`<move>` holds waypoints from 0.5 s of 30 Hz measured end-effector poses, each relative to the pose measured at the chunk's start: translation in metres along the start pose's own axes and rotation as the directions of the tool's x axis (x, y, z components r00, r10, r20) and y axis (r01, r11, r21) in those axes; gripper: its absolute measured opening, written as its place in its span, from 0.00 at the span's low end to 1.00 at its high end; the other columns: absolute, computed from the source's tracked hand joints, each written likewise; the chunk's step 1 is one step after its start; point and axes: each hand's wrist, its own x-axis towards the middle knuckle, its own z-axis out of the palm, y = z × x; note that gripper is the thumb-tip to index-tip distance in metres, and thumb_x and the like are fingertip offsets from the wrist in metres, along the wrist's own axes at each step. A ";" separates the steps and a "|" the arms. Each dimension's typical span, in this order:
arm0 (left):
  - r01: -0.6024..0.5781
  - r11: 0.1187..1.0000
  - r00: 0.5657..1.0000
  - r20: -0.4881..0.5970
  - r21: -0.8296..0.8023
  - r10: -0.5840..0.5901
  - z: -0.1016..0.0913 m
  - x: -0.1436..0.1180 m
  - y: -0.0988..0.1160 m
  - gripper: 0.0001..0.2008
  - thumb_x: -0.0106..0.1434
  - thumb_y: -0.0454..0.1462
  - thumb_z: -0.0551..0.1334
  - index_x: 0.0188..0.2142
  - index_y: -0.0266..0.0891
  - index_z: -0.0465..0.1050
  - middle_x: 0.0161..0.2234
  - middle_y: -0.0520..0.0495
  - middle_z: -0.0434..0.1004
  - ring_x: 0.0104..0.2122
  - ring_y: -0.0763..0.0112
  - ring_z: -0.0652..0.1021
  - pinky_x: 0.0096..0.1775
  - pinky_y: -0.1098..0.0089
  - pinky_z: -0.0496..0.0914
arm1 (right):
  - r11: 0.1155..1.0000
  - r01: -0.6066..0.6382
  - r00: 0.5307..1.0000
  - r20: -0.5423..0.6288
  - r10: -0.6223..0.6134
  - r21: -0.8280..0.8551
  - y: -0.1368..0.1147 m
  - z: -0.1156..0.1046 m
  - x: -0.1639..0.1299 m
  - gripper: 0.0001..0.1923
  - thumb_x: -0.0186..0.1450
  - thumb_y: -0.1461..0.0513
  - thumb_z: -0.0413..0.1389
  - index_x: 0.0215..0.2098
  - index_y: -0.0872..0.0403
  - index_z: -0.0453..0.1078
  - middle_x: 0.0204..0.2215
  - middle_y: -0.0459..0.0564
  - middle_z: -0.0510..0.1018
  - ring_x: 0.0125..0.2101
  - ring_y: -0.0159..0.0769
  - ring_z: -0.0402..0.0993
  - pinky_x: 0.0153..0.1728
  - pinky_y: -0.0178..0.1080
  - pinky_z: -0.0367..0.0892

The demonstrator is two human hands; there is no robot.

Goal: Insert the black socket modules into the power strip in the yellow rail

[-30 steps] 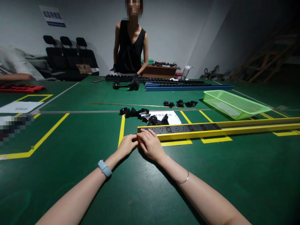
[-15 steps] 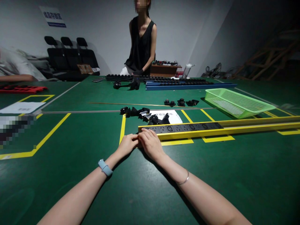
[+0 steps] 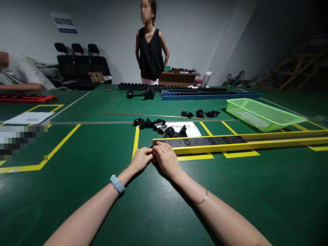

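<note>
Hands unmoved — left hand (image 3: pixel 140 159), right hand (image 3: pixel 166 158) at yellow rail (image 3: pixel 256 144) end.

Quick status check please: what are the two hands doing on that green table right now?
Left hand and right hand together at the near end of the yellow rail. Black sockets seated in it. Loose black parts just behind.

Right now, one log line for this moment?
left hand | right hand | both at near end of long yellow metal rail | black socket modules seated | green table
</note>
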 end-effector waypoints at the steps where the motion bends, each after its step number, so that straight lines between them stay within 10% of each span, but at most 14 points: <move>1: 0.002 1.000 1.000 -0.002 -0.001 -0.002 0.000 0.000 0.000 0.10 0.58 0.36 0.58 0.30 0.39 0.79 0.23 0.51 0.71 0.29 0.71 0.71 0.33 0.72 0.62 | 1.000 0.001 1.000 -0.002 -0.001 0.003 0.000 0.000 0.000 0.11 0.69 0.66 0.46 0.47 0.53 0.66 0.43 0.53 0.75 0.55 0.40 0.63 0.55 0.47 0.58; 15: -0.002 1.000 1.000 -0.005 0.015 0.002 0.000 0.000 -0.001 0.10 0.59 0.37 0.59 0.30 0.41 0.80 0.23 0.52 0.69 0.28 0.72 0.70 0.32 0.73 0.62 | 1.000 -0.007 1.000 -0.002 0.007 -0.006 0.000 0.001 0.000 0.11 0.70 0.65 0.44 0.47 0.53 0.66 0.42 0.53 0.75 0.55 0.40 0.63 0.56 0.46 0.58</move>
